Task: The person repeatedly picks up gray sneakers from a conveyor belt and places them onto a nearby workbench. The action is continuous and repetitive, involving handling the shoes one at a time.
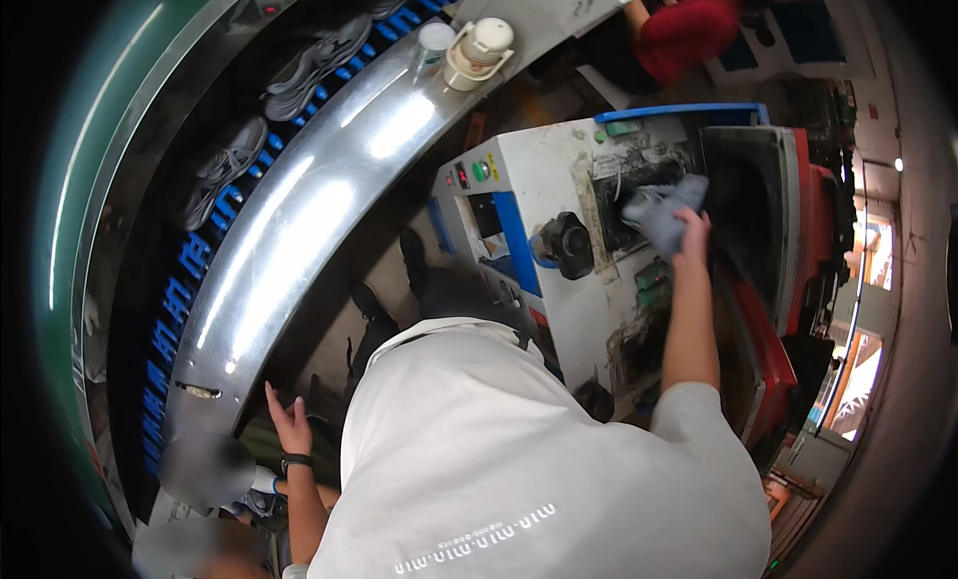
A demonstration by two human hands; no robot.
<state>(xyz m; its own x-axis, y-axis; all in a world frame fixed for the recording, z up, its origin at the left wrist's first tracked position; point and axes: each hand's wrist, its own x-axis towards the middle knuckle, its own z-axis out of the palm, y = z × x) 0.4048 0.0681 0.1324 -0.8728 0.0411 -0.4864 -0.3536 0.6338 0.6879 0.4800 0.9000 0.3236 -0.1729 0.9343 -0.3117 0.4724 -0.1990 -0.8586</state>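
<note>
My right hand (691, 238) reaches out to the right and grips a grey shoe (664, 212) at one end. The shoe is over a dark recess in the top of a white machine (544, 170); whether it rests there I cannot tell. A black round fitting (565, 244) stands on the machine top to the left of the shoe. Away at the lower left, my left hand (289, 419), with a dark band at its wrist, holds nothing, its fingers apart. It is nearest the polished steel ledge (269, 265).
Grey shoes (317, 68) sit along a blue-pegged conveyor (205, 242) beyond the ledge. A cream flask (481, 54) and a white-lidded cup (432, 45) stand on the ledge. Red-edged doors (793, 230) flank the machine. Another person (689, 35) in red is at the back; others are at lower left.
</note>
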